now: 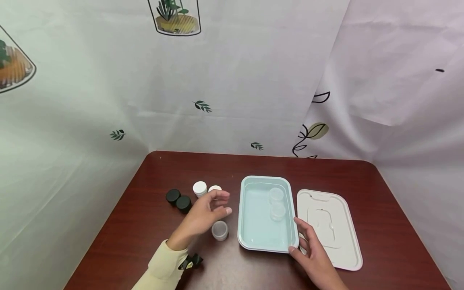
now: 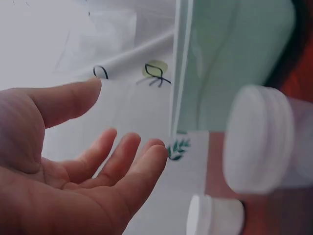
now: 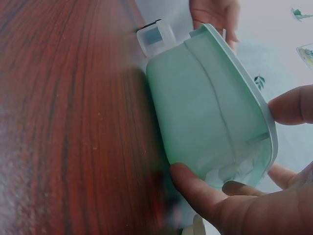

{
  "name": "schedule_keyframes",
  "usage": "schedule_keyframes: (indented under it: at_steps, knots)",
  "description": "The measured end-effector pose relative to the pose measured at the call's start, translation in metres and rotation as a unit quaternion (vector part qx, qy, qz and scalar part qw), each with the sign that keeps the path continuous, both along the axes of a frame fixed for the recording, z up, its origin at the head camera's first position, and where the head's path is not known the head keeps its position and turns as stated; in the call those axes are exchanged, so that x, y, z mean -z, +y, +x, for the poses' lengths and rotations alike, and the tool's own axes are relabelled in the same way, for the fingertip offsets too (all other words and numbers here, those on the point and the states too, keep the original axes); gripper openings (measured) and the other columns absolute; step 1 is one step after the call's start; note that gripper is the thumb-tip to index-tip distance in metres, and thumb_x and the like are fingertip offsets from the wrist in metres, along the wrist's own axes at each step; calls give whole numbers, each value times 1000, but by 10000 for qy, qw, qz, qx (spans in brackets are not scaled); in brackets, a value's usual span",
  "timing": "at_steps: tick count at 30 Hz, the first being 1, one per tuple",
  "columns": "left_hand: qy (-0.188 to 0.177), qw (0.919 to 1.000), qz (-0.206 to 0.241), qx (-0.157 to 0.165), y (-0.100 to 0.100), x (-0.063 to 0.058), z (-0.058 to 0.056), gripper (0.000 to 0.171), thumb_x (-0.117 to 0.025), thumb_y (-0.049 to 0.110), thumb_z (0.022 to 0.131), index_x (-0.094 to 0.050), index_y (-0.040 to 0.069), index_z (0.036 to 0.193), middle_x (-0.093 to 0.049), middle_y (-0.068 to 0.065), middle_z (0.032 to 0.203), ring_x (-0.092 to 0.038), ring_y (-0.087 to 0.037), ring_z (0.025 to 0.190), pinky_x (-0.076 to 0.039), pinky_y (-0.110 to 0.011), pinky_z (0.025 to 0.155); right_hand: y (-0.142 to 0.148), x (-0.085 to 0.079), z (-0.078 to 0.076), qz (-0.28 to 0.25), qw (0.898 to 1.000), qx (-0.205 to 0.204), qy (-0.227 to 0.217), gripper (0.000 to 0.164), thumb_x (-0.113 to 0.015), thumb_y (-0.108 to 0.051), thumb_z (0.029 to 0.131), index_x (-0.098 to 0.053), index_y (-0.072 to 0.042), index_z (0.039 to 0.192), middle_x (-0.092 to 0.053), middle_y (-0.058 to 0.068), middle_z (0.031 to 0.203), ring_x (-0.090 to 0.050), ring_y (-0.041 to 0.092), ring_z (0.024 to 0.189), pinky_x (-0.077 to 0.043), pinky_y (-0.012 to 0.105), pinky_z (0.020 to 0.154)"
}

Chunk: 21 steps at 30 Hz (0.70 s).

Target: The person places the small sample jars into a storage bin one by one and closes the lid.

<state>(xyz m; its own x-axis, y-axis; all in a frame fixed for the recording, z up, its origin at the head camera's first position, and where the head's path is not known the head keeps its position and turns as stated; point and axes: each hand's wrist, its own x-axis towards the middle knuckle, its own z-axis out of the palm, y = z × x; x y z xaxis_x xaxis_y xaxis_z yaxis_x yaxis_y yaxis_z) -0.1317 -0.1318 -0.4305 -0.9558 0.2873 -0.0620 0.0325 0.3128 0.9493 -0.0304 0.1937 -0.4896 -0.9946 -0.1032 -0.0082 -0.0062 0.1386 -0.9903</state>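
My right hand grips the near right corner of a pale blue plastic box; the right wrist view shows the thumb at the rim and fingers along the outer wall. Inside the box, toward its right side, lie two small translucent round containers. Left of the box my left hand hovers with loosely bent fingers and nothing in its grasp. Just below its thumb stands a small jar with a translucent white top. Two white-lidded jars are behind the left hand, one partly hidden by it.
Two jars with black lids stand left of the white-lidded ones. A flat white lid lies right of the box, partly behind the right hand. Patterned white cloth hangs behind and beside the dark red-brown table.
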Motion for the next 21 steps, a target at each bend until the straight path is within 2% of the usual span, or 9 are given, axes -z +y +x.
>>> schedule_keyframes:
  at_steps: [6,10,14,17,21]
  knots:
    - [-272,9992,282,-38,-17,14,7,50,-79,9,94,-61,-3,138,-61,-26,144,-58,-43,138,-48,-47,117,-1,0,0,-25,10000,14,2,71,-66,2,99,-33,-9,160,-37,29,160,-54,-8,130,-57,18,94]
    - [-493,9981,316,-166,-23,26,13,54,-82,7,91,-60,-4,139,-60,-24,146,-57,-42,140,-47,-48,117,0,0,0,-46,9999,44,-81,71,-66,2,99,-32,-10,160,-36,28,161,-54,-9,129,-57,19,94]
    - [-611,9973,389,-93,-26,37,20,60,-84,6,88,-58,-5,141,-60,-26,144,-58,-41,138,-47,-50,117,0,1,0,-43,9999,66,-141,71,-66,3,98,-32,-10,160,-35,29,162,-55,-7,130,-57,19,95]
    - [-653,9969,429,-10,-27,44,26,63,-84,5,87,-55,-6,143,-61,-27,142,-61,-38,132,-52,-45,111,0,1,0,18,9999,94,-113,71,-66,2,98,-33,-10,160,-36,28,163,-56,-1,132,-56,18,95]
    - [-727,9962,473,-8,-27,51,34,66,-85,3,86,-53,-6,144,-61,-27,142,-64,-34,127,-54,-34,104,-1,-2,0,64,9998,132,-129,71,-67,1,98,-34,-11,160,-38,26,163,-55,16,138,-55,18,96]
